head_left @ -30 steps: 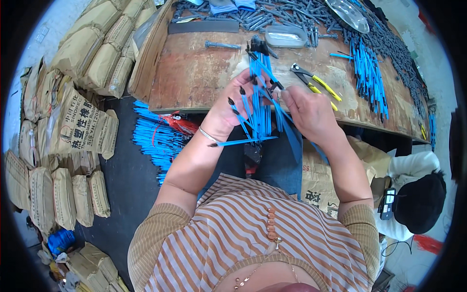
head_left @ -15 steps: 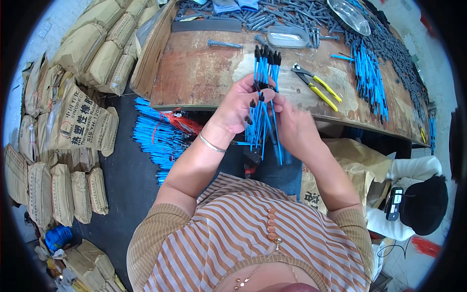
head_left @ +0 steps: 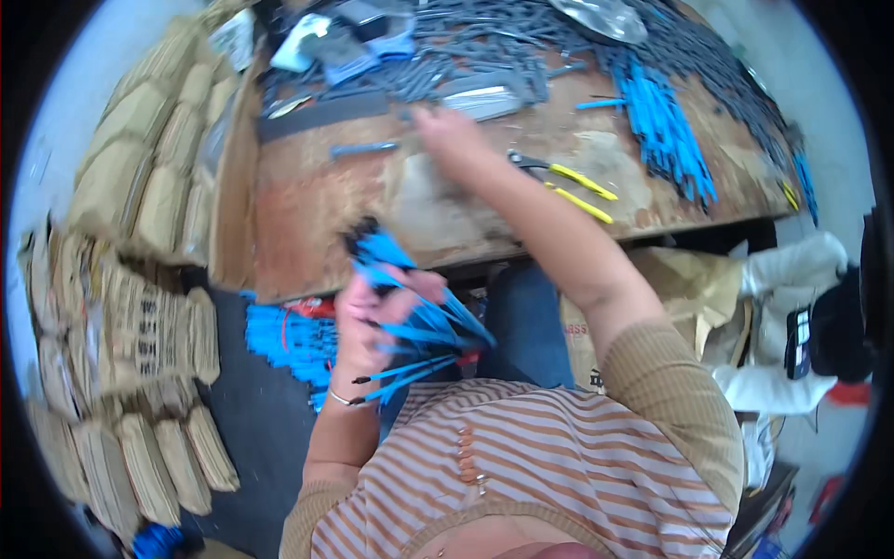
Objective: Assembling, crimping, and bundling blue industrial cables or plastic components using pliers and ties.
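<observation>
My left hand (head_left: 377, 307), in front of the table's near edge, is closed round a bundle of thin blue rods (head_left: 384, 250) with black tips. The rods fan out from it, and a few point back over the wrist. My right hand (head_left: 452, 140) stretches over the table to the left end of a clear plastic box (head_left: 482, 102). Its fingers are smeared by motion, so whether they hold anything is unclear. Pliers (head_left: 582, 184) with yellow handles lie under and beside the right forearm. A single grey bolt-shaped piece (head_left: 363, 149) rests left of that hand.
Grey bolt-shaped pieces (head_left: 466, 56) are heaped along the table's back, with a metal dish (head_left: 605, 19) on them. At the right lies a pile of blue rods (head_left: 666, 135). More blue rods (head_left: 284, 335) sit below the table's left end. Paper sacks (head_left: 149, 326) are stacked at left.
My hands have parted. The left one has moved down and left with the bundle, now tilted; the right has left the rods and reached forward to the plastic box. The view has shifted.
</observation>
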`<state>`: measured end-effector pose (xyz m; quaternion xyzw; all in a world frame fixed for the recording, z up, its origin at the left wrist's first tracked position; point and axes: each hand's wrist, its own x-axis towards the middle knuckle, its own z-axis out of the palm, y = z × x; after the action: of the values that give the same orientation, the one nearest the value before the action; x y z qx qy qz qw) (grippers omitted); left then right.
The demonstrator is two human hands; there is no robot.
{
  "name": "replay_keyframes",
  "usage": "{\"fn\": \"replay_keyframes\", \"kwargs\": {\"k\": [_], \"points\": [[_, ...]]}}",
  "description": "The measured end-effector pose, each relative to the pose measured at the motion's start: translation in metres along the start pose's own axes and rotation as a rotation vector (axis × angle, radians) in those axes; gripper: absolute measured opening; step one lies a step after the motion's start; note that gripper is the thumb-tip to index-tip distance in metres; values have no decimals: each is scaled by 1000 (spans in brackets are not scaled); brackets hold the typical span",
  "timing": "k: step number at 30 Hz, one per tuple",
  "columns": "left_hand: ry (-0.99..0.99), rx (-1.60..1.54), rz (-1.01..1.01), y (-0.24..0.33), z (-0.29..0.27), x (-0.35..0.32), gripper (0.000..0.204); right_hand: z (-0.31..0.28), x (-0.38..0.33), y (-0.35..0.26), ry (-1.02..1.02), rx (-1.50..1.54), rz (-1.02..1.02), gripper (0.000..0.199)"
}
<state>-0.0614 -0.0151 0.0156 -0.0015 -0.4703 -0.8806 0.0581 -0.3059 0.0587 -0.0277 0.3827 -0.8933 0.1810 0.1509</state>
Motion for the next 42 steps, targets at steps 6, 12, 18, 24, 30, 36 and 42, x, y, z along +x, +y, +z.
{"fn": "replay_keyframes", "kwargs": {"k": [6, 12, 18, 24, 30, 36, 42], "points": [[-17, -20, -141, -9, -19, 21, 16, 28, 30, -44, 81, 57, -237, 19], [-340, -188, -345, 2, -18, 3, 20, 16, 39, -32, -157, -3, -64, 20], [-19, 377, -95, -19, 19, 28, 18, -51, 70, 58, 226, -104, 267, 37], [-99, 178, -199, -14, 6, 42, 15, -141, 14, 232, 136, -479, 683, 19], [-139, 0, -198, -14, 11, 34, 15, -142, -39, 336, 36, -455, 990, 33], [-70, 250, 3, -23, 14, 35, 19, -130, -30, 362, 42, -203, 1055, 34], [-206, 40, -75, -5, 14, 29, 21, -119, -34, 365, 1, -309, 965, 32]]}}
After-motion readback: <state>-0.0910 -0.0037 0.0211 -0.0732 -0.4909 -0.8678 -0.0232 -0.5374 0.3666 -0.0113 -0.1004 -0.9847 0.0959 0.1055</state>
